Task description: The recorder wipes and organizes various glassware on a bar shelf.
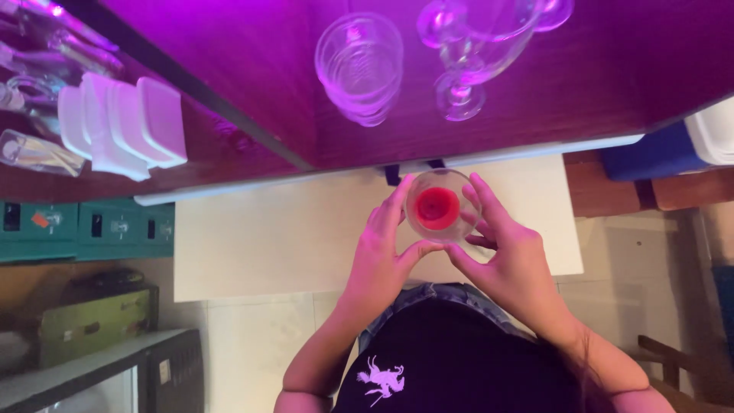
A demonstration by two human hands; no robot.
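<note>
Both my hands are wrapped around a small clear glass (437, 208) with red liquid in it, held up in front of my chest, just near of the counter edge (397, 170). Left hand (382, 252) cups the left side, fingers curled up round the rim; right hand (505, 252) grips the right side, fingers spread on the wall. Glass looks upright, seen from straight above. On the purple-lit wooden counter, far side: a ribbed tumbler (359, 65) and a stemmed glass (474, 53), well apart from my hands. White lidded tubs (122, 122) sit far left. My guess at the step: carrying or presenting the filled glass. The next move calls for keeping it level, with a steady two-handed grip so nothing spills.
</note>
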